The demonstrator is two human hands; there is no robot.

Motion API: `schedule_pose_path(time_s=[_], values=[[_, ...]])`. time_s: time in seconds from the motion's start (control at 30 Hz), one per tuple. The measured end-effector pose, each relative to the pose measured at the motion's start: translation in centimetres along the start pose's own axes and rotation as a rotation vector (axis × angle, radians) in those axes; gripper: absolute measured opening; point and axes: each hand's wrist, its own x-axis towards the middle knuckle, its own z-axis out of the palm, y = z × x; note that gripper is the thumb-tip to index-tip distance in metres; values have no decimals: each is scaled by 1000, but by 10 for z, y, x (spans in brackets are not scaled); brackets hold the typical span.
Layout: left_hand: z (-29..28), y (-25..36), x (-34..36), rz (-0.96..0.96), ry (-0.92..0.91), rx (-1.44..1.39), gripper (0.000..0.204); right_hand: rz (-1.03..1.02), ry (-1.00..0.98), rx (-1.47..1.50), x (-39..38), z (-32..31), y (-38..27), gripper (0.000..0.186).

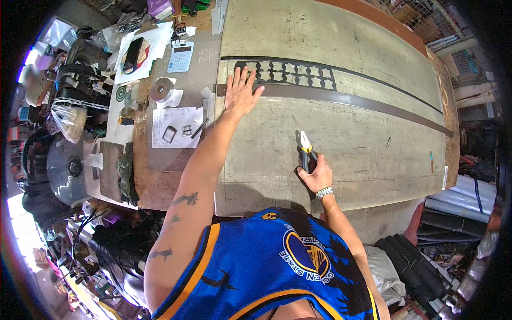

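My left hand (242, 96) lies with fingers spread over the left end of a black strip with star-like cut-out shapes (288, 74) and a long brown flat bar (368, 104) beside it. My right hand (317, 173) grips black-and-yellow pliers (305, 146) on the pale worktable (389, 170), their silver jaws pointing away from me. A thin dark strip (378, 70) runs along the far side of the cut-out piece.
At left lie a phone (133, 53), a blue calculator (181, 57), a tape roll (161, 89) and papers with buckles (170, 120). A small tool (431, 161) rests at the right. Rolls of material (453, 213) sit right of the table.
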Motion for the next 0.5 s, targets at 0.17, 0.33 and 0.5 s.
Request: schedule_pose_path(time_s=[0.17, 0.33, 0.5], values=[[-7, 20, 2, 86, 187, -8, 72, -9, -59, 120, -1, -12, 3, 71], [-3, 70, -42, 210, 283, -93, 70, -130, -208, 235, -8, -14, 27, 71], [20, 219, -76, 580, 19, -371, 51, -197, -307, 228, -45, -54, 89, 69]])
